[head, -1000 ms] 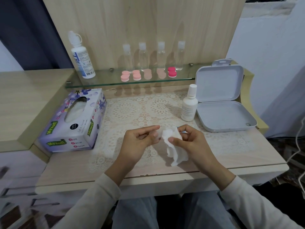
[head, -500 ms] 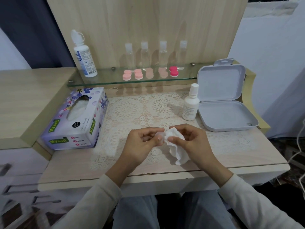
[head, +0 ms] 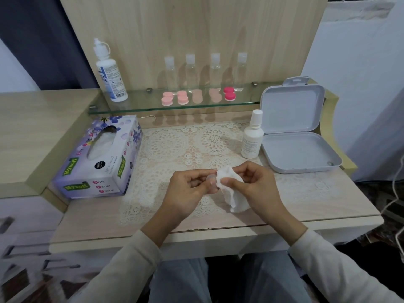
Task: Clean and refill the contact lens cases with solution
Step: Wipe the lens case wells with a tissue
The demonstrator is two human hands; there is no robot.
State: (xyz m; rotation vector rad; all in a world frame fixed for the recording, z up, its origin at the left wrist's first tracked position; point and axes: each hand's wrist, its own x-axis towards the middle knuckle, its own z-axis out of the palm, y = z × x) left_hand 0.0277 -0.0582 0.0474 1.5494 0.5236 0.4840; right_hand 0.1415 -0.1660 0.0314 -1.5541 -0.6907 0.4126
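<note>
Your left hand (head: 190, 189) pinches a small see-through lens case piece (head: 211, 180) at its fingertips, above the lace mat (head: 170, 147). Your right hand (head: 255, 186) pinches a white tissue (head: 231, 193). The tissue touches the piece from the right. I cannot tell which way its open side faces. The small solution bottle (head: 252, 138) stands nearer your right hand.

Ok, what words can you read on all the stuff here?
"Mysoft": tissue box, front and top.
"Soft Facial Tissue": same box, front.
Tall white bottle on the glass shelf: label too blurred.
Small white bottle on the table: print too small.
</note>
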